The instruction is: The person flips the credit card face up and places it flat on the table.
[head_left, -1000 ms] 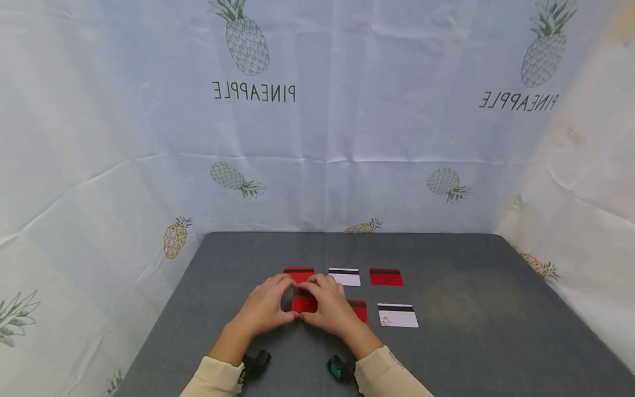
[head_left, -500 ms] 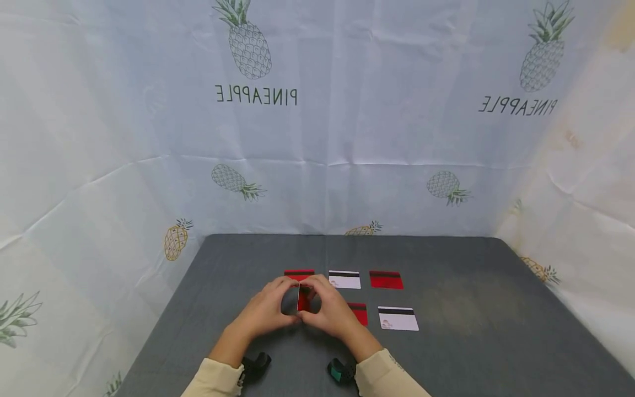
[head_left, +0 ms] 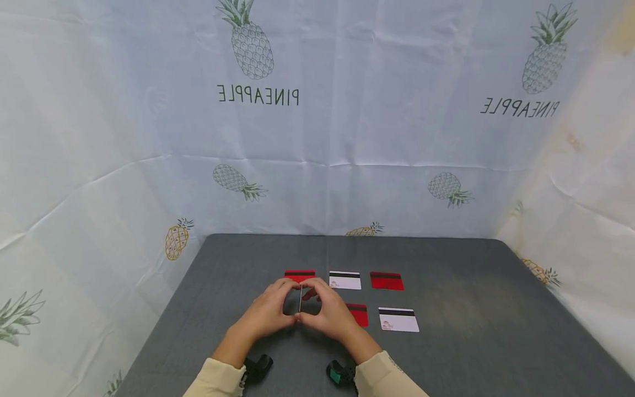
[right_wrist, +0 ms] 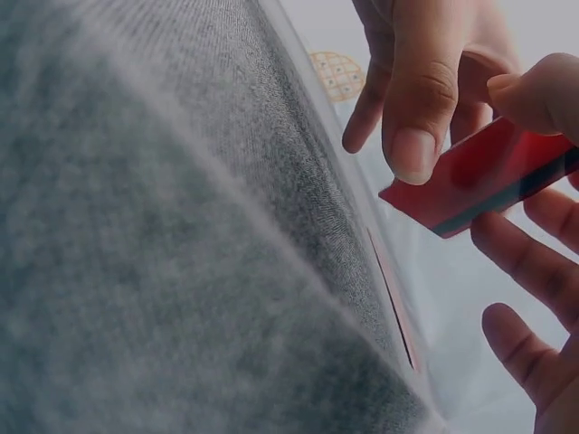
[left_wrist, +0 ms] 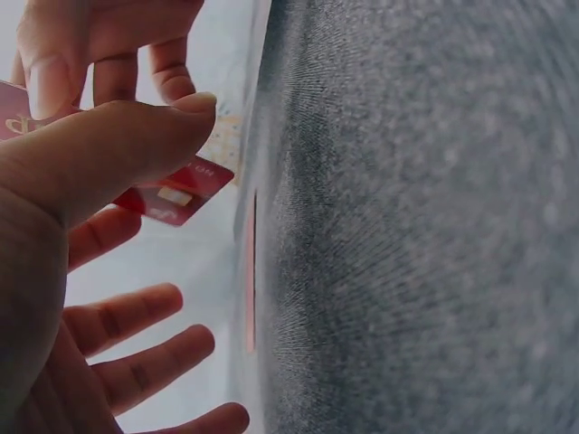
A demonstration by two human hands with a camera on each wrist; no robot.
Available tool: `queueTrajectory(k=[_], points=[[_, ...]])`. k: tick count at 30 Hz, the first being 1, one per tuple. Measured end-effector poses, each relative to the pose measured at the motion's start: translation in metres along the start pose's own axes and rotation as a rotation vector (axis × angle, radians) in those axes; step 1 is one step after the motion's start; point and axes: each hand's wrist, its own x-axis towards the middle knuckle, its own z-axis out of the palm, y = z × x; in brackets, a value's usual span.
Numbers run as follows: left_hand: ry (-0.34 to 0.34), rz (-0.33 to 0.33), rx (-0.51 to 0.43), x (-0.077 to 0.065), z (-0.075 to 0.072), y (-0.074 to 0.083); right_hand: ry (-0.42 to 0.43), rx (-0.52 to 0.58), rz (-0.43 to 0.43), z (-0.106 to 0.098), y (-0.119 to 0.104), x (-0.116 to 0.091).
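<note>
**Red card (right_wrist: 484, 176) pinched on edge between two hands**

From the left: cream sleeve (head_left: 215, 377), a small black device (head_left: 259, 368) just beside the wrist. Left hand (head_left: 265, 309) arched, narrowed onto the card, thumb and fingertips at its edges; the other fingers spread apart.

Centre: the red card sits in the gap where both hands meet, raised off the dark table (head_left: 461, 353). From above it shows as a thin line, thumbs at the near end, forefingers at the far end. Chip face visible on the left hand's side, dark stripe on the right hand's side. Just beyond the fingers, a striped red card (head_left: 300, 275) lies flat, its lower part hidden.

Right hand (head_left: 329, 309) mirrors the left: curved, pinching the same card, thumbs and forefingers of the two hands touching or nearly so; cannot tell which.

Further right, four more cards flat, all striped: a far white one (head_left: 345, 280); a near red one (head_left: 359, 315), partly behind the right hand; a far red one (head_left: 387, 282); a near white one (head_left: 399, 321), outermost, well apart from the hands.
</note>
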Motion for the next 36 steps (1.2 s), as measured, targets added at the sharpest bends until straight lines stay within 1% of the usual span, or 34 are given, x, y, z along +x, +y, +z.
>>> queueTrajectory(k=[4, 7, 9, 11, 14, 20, 23, 26, 36], points=[[-0.005, -0.004, 0.002, 0.000, 0.000, -0.001, 0.008, 0.000, -0.011, 0.000, 0.001, 0.000], [0.004, -0.023, 0.004, 0.000, -0.001, -0.003, 0.008, -0.019, 0.002, 0.001, 0.002, 0.000], [0.012, -0.046, 0.003, 0.001, -0.003, -0.004, 0.007, -0.052, 0.027, 0.001, 0.003, 0.000], [0.015, -0.073, 0.006, 0.000, -0.005, -0.005, -0.004, -0.093, 0.072, 0.001, 0.004, 0.000], [0.009, -0.094, 0.012, 0.000, -0.006, -0.008, -0.023, -0.161, 0.126, 0.003, 0.006, 0.000], [0.000, -0.086, 0.006, 0.000, -0.007, -0.010, -0.057, -0.260, 0.190, 0.005, 0.009, 0.000], [-0.024, -0.100, -0.006, -0.001, -0.007, -0.010, -0.073, -0.292, 0.229, 0.006, 0.010, -0.001], [-0.072, -0.128, 0.000, -0.002, -0.007, -0.009, -0.094, -0.312, 0.263, 0.006, 0.010, 0.000], [-0.152, -0.177, 0.033, -0.004, -0.006, -0.009, -0.141, -0.329, 0.289, 0.007, 0.014, -0.002]])
